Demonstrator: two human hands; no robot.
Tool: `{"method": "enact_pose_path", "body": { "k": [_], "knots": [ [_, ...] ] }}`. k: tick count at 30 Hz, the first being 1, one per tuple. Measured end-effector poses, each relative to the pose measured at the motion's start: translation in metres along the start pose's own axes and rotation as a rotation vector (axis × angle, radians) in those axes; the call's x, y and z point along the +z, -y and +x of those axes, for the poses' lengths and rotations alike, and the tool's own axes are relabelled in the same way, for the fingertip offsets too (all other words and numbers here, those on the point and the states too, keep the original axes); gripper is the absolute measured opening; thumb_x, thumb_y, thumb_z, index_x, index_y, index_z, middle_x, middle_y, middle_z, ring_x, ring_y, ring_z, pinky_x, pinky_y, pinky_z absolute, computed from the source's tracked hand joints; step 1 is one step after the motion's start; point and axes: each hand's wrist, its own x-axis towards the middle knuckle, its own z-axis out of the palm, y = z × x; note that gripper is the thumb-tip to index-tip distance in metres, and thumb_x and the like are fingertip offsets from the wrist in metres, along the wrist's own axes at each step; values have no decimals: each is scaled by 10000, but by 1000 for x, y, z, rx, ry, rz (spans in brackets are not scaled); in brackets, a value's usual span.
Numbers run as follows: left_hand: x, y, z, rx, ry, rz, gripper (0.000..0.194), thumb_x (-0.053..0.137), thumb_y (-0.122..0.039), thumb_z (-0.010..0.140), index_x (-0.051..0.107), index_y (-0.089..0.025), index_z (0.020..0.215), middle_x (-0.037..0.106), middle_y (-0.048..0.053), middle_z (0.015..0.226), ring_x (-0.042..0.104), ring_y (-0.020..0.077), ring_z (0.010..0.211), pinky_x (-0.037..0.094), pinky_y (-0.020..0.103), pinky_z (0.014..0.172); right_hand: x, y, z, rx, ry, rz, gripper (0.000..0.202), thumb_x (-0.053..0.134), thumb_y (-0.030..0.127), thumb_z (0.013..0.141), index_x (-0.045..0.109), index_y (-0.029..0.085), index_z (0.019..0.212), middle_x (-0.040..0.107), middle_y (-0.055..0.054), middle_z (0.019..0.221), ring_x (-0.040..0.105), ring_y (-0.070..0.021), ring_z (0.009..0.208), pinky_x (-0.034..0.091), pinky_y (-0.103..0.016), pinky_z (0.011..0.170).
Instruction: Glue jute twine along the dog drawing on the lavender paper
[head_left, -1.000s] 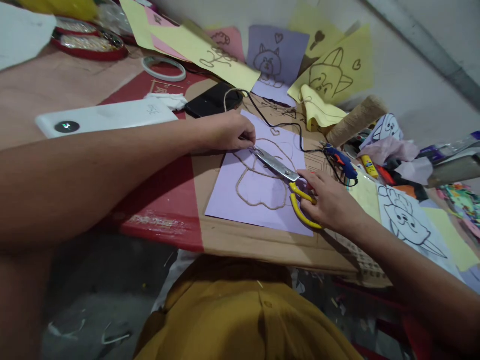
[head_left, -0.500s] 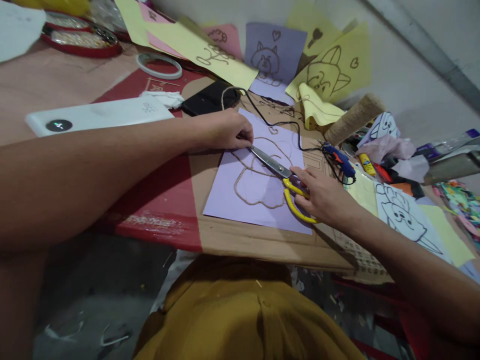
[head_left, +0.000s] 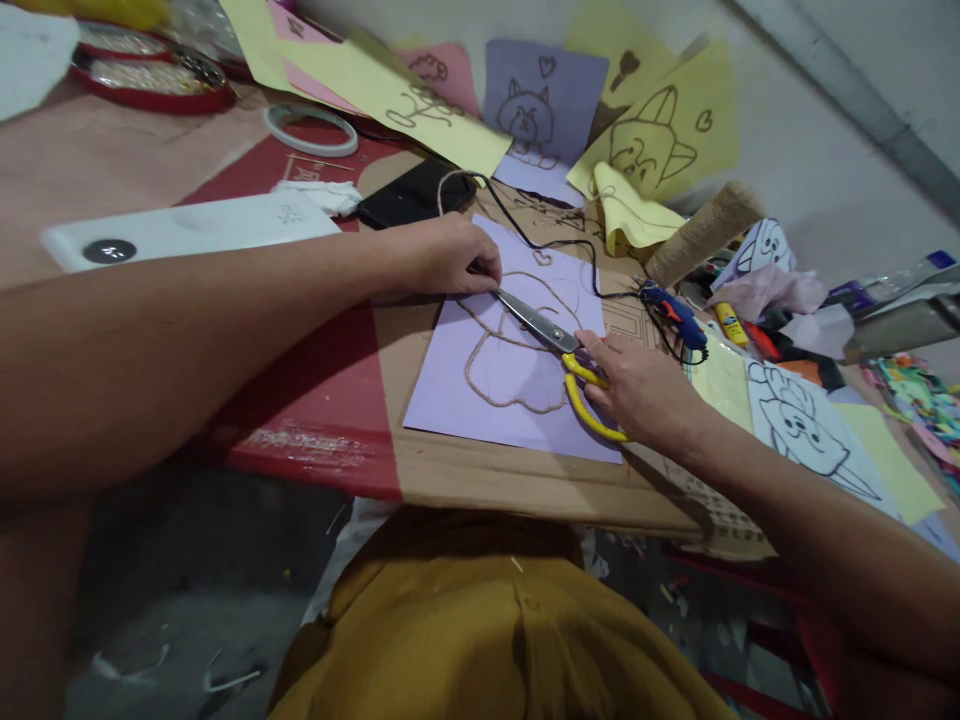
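My right hand (head_left: 637, 385) is closed round the yellow handles of the scissors (head_left: 544, 325), whose blades look nearly together and point up and left over the purple paper (head_left: 442, 395). The blade tips reach the fingertips of my left hand (head_left: 469, 258), which are pinched at the paper's upper left part; what they hold is too small to make out. Brown twine (head_left: 517, 403) forms a rounded outline on the purple paper, with a small twine heart (head_left: 541, 258) near its top.
Beyond the paper lie a black phone (head_left: 409, 195), a black cord, a twine roll (head_left: 705, 232) and a blue glue gun (head_left: 675, 315). A white power bank (head_left: 187, 228) is under my left forearm. Drawings on coloured paper lean against the wall.
The whole view has shifted slightly, so things appear a little further left. My hands and the scissors keep nearly the same place over the paper.
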Motion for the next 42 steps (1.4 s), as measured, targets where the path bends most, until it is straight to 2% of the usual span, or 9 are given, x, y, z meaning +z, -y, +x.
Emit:
{"method": "enact_pose_path", "body": {
  "k": [6, 11, 14, 21, 26, 30, 34, 38, 42],
  "knots": [
    [-3, 0, 0, -54, -26, -15, 327, 588, -378, 882, 805, -203, 1053, 783, 20, 943, 707, 168, 895, 472, 233, 836, 5, -1, -5, 6, -79, -20, 534, 505, 295, 992, 486, 178, 1513, 703, -155, 1242, 685, -279, 979, 471, -327, 706],
    [-2, 2, -1, -91, -123, -45, 305, 575, -329, 876, 786, -185, 1043, 779, 18, 942, 708, 176, 893, 484, 236, 812, 16, -28, -46, 3, -219, 212, 628, 579, 261, 923, 465, 219, 1539, 676, -132, 1305, 689, -280, 1076, 561, -390, 862],
    [-1, -1, -2, -56, -134, -88, 278, 579, -307, 885, 772, -183, 1041, 781, 20, 943, 706, 166, 879, 489, 232, 805, 23, -51, -84, 173, -327, 284, 622, 599, 261, 897, 513, 247, 1512, 706, -114, 1253, 695, -287, 1099, 564, -430, 948],
    [3, -8, -8, 80, -122, -177, 288, 615, -406, 898, 774, -224, 1056, 795, 11, 996, 718, 156, 885, 497, 231, 817, 58, -115, -150, 934, -323, 351, 643, 629, 392, 849, 611, 230, 1471, 747, -154, 1226, 718, -333, 1073, 532, -454, 1006],
    [4, -6, -11, 148, -137, -168, 287, 610, -435, 890, 794, -237, 985, 798, 15, 920, 717, 152, 817, 491, 236, 768, 85, -148, -162, 969, -160, 287, 640, 523, 568, 915, 602, 226, 1450, 730, -217, 1136, 683, -400, 1008, 505, -533, 904],
    [1, -8, -15, 170, -123, -172, 280, 614, -426, 887, 819, -268, 993, 810, 16, 937, 728, 150, 829, 498, 236, 773, 89, -155, -159, 791, 44, 172, 639, 400, 585, 968, 649, 136, 1348, 697, -295, 1038, 668, -444, 980, 484, -553, 849],
    [-1, -8, -16, 59, -289, -176, 300, 592, -397, 921, 828, -248, 1031, 820, 32, 972, 726, 142, 821, 508, 236, 793, 68, -143, -138, 703, -153, 7, 641, 318, 520, 1016, 682, 74, 1299, 652, -343, 1210, 572, -466, 1244, 396, -611, 1019],
    [4, 0, -10, -80, -349, -162, 323, 560, -400, 948, 809, -228, 1061, 815, 37, 945, 715, 146, 786, 513, 251, 795, 47, -126, -88, 716, -298, 439, 527, 409, 451, 1020, 648, 122, 1355, 692, -222, 1239, 654, -278, 1030, 468, -421, 952],
    [9, 8, -2, -85, -269, -87, 343, 571, -368, 927, 779, -205, 1146, 813, 55, 1015, 737, 189, 946, 526, 270, 871, 50, -123, -29, 712, -223, 629, 510, 452, 555, 987, 715, 121, 1035, 715, -143, 961, 621, -204, 765, 464, -343, 744]
  ]
}}
